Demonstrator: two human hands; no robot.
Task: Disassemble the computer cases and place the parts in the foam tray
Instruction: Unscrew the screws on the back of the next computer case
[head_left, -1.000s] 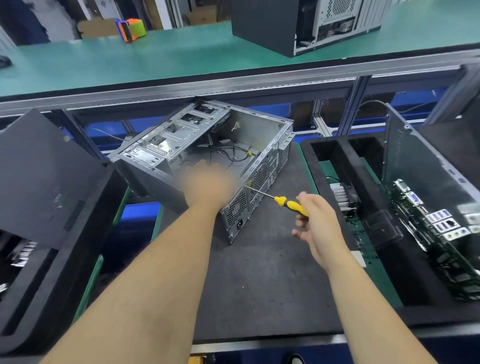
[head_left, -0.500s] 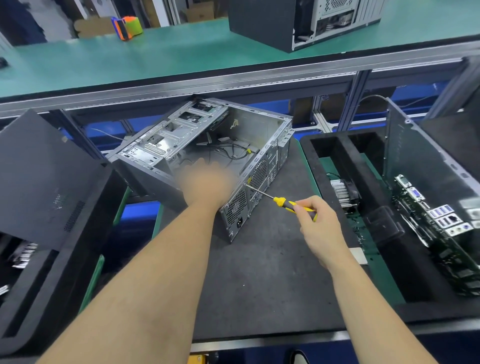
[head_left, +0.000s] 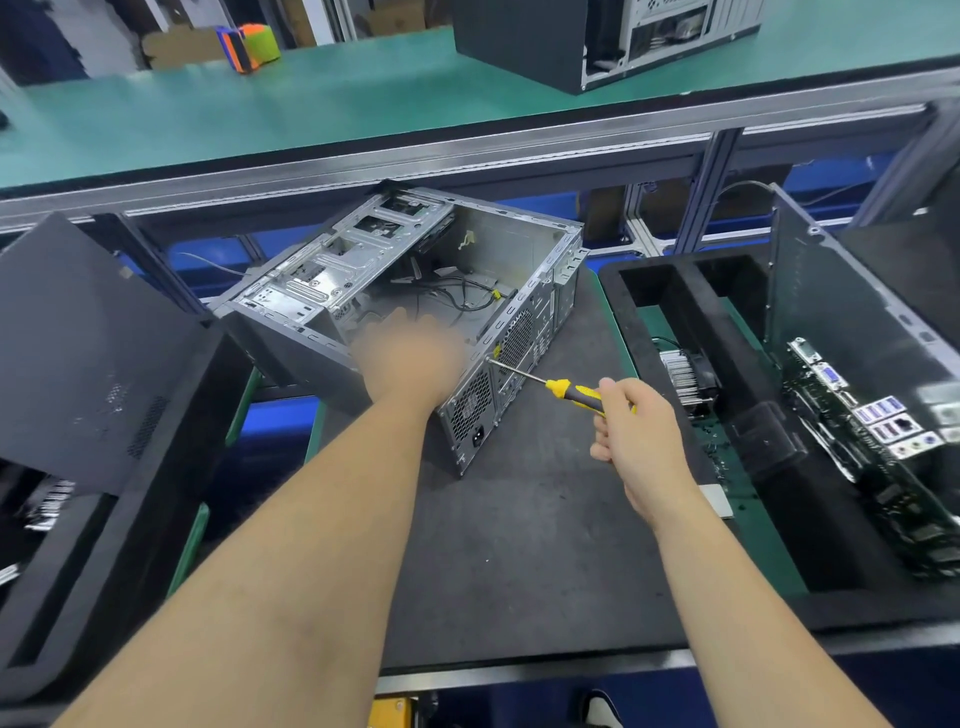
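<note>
An open grey computer case (head_left: 395, 280) lies on its side on the dark mat, cables loose inside. My left hand (head_left: 410, 358) is blurred and rests on the case's near top corner; I cannot tell how its fingers lie. My right hand (head_left: 636, 431) grips a yellow-and-black screwdriver (head_left: 569, 391), whose tip touches the case's rear panel near its upper edge. A black foam tray (head_left: 691, 312) at the right holds a heatsink with fan (head_left: 685, 374), a motherboard (head_left: 878, 441) and an upright side panel (head_left: 831, 312).
A second foam tray (head_left: 104, 545) stands at the left with a black side panel (head_left: 88, 353) leaning in it. Another computer case (head_left: 571, 41) sits on the green upper shelf, and an orange-and-green tape roll (head_left: 254, 47) lies at its far left.
My right hand has moved the screwdriver slightly forward so its tip meets the rear panel. My left hand has stayed on the case corner.
</note>
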